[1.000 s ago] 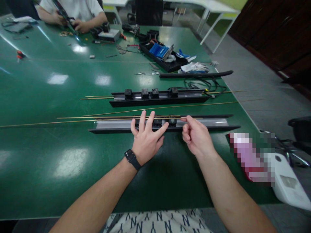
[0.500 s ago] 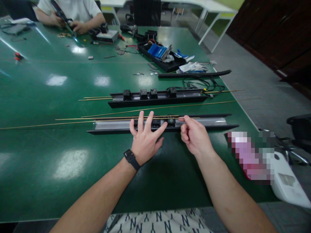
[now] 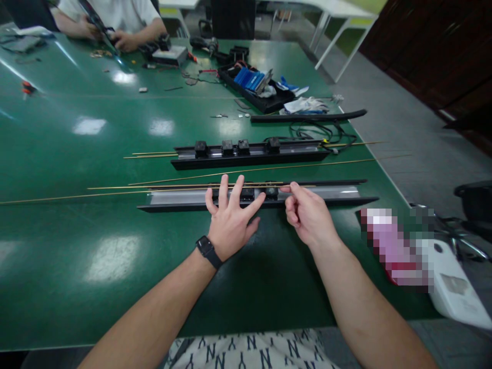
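The left hand [image 3: 230, 223] lies spread, fingers fanned flat over the near rail [image 3: 330, 193] and its black blocks [image 3: 271, 192], pinning it to the tabletop [image 3: 96, 256]. The right hand [image 3: 309, 218], just beside it, pinches a thin brass rod [image 3: 115, 193] at the blocks; whether the tip has entered one cannot be told. Most of the rod stretches far past the left hand, so threading looks barely begun. Beyond both hands lies a second rail [image 3: 249, 154] with four blocks and more rods [image 3: 249, 169].

- Overhead lighting; white glare patches on the green table [image 3: 57, 287].
- Wide-angle distortion bends edges.
- Far background soft.
- Pixelated block [image 3: 395, 246] at right.
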### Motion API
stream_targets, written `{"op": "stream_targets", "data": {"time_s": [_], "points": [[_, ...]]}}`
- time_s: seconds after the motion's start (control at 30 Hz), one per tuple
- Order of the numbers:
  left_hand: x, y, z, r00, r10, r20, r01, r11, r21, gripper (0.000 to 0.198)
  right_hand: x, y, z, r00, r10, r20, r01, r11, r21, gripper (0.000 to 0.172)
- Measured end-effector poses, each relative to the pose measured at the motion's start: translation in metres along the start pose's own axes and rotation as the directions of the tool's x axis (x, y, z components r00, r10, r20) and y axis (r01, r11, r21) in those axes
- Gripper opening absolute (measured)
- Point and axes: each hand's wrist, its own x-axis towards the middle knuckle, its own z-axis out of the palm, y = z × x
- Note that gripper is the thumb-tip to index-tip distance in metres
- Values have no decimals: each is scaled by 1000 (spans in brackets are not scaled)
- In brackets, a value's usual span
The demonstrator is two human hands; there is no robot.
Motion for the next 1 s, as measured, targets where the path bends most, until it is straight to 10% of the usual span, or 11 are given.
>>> {"op": "stream_targets", "data": {"time_s": [1.0], "points": [[-1, -1, 1, 1000, 2, 9, -2, 1000, 6, 66, 2, 1, 0, 1000, -1, -5, 1, 1000, 31, 24]]}}
